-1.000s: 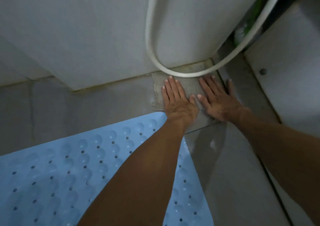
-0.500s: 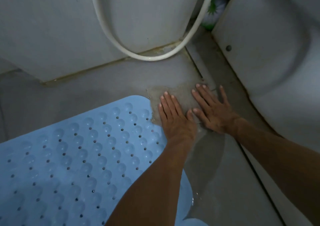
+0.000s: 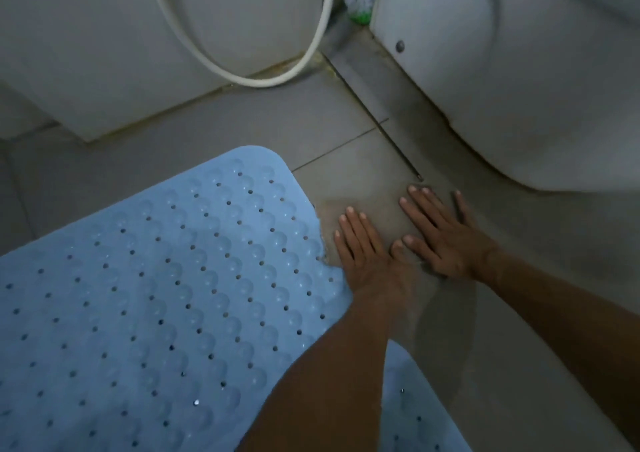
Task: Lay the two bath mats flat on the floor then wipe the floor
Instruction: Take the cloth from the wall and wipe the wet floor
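Both hands lay palm-down on a thin greyish cloth (image 3: 374,195) spread on the tiled floor (image 3: 242,122). Left hand (image 3: 367,250) and right hand (image 3: 440,233) had fingers extended flat, slightly spread, gripping nothing. The blue bath mat (image 3: 156,295) lay flat, its edge just left of the left fingers (image 3: 349,223).

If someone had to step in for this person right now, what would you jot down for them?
Left hand and right hand: both flat, fingers spread, pressing a thin grey cloth onto the floor tiles, side by side.
Blue bath mat lies flat just left of the cloth, its edge touching it. Only one mat is in view.
Wiping is under way between the mat and the white fixture.
Left: find the second mat, finish the remaining floor.
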{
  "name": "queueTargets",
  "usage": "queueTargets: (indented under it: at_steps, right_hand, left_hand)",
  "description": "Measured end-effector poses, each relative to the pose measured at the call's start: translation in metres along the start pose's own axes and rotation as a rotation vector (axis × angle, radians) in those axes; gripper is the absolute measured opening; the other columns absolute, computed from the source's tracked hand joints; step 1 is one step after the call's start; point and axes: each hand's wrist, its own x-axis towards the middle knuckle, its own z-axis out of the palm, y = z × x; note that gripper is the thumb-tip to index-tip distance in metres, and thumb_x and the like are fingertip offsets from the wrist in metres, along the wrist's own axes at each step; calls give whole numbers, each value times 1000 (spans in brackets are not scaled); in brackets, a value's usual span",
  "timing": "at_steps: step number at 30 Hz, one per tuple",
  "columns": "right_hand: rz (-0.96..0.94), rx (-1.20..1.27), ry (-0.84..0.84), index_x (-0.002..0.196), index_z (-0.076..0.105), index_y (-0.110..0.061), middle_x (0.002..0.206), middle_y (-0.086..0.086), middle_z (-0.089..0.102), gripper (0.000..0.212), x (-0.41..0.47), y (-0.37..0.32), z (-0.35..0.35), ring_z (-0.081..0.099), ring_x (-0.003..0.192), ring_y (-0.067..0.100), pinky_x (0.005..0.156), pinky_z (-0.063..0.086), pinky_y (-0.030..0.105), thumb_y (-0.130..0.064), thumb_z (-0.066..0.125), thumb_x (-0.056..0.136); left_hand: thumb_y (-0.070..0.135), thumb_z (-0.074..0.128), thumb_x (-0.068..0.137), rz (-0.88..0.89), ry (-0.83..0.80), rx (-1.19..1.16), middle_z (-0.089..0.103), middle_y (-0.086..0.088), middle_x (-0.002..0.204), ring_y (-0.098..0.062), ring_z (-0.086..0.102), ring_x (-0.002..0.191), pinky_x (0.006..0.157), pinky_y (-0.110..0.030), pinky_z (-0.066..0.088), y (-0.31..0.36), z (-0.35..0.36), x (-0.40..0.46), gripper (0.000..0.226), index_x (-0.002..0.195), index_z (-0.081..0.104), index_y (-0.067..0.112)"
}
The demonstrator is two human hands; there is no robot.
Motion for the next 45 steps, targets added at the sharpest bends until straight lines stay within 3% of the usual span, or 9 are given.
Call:
queueTargets:
  at_steps: [5, 11, 18, 27, 31, 34, 37, 41, 45]
  right_hand:
    - [-6, 62, -34, 154, -16, -36, 162, -11, -26, 68, 2, 2, -2, -23, 148, 7, 118, -17, 54, -63, 9, 98]
    - [-16, 47, -19, 155, -13, -35, 164, -9, -21, 68, 1, 3, -1, -17, 151, 10, 117, -15, 57, -65, 7, 97]
    - [38, 57, 47, 155, -11, -39, 164, -13, -17, 67, -21, -3, 12, -14, 151, 9, 115, -19, 60, -67, 5, 96]
    - [129, 126, 58, 156, -7, -39, 165, -13, -13, 67, -197, 13, 75, -7, 152, 7, 117, -12, 62, -65, 8, 96]
    - [234, 131, 72, 154, -5, -42, 163, -18, -10, 78, -285, 13, 104, 0, 152, 4, 118, -10, 57, -74, -14, 84]
    - [324, 136, 63, 154, -1, -40, 162, -16, -6, 77, -354, 12, 126, 5, 153, 8, 117, -8, 52, -73, -15, 86]
    - [444, 154, 21, 154, -9, -41, 164, -15, -11, 77, -415, 9, 150, -4, 153, 9, 118, -10, 54, -74, -16, 85]
    - [660, 262, -51, 153, -18, -41, 159, -18, -28, 67, -485, -10, 175, -24, 148, 5, 117, -17, 56, -68, 0, 94]
    - [880, 351, -116, 154, -17, -37, 161, -11, -27, 67, -532, -54, 188, -26, 147, 9, 117, -20, 54, -63, 5, 98]
  left_hand:
    - [50, 11, 98, 12, -81, 49, -40, -16, 150, -30, -36, 139, 113, -46, -25, 3, -1, 3, 78, 142, -30, 1]
    - [54, 18, 96, -12, 43, 77, -24, -15, 158, -31, -22, 146, 119, -47, -13, 7, 15, 9, 81, 149, -16, 3]
    - [50, 17, 97, 79, 36, 89, -30, -12, 156, -30, -28, 144, 115, -47, -19, 4, 20, -19, 76, 150, -20, 8]
    - [51, 9, 97, 210, -19, 199, -28, -19, 155, -33, -27, 144, 115, -48, -20, 45, 97, -156, 77, 148, -17, 0]
    - [50, 13, 97, 305, -30, 175, -30, -20, 154, -34, -29, 143, 116, -49, -19, 59, 131, -223, 77, 147, -18, -1]
    - [49, 15, 98, 399, -63, 171, -37, -20, 147, -32, -40, 134, 113, -49, -24, 70, 157, -274, 77, 141, -23, -2]
    - [50, 15, 98, 490, -107, 170, -41, -19, 144, -30, -47, 124, 104, -47, -34, 78, 178, -317, 77, 139, -26, 0]
    - [50, 14, 99, 652, -192, 267, -41, -16, 144, -31, -37, 138, 111, -47, -27, 83, 196, -364, 75, 141, -25, 2]
    - [51, 13, 98, 811, -247, 386, -33, -17, 153, -30, -30, 143, 114, -46, -23, 74, 205, -395, 77, 147, -21, 3]
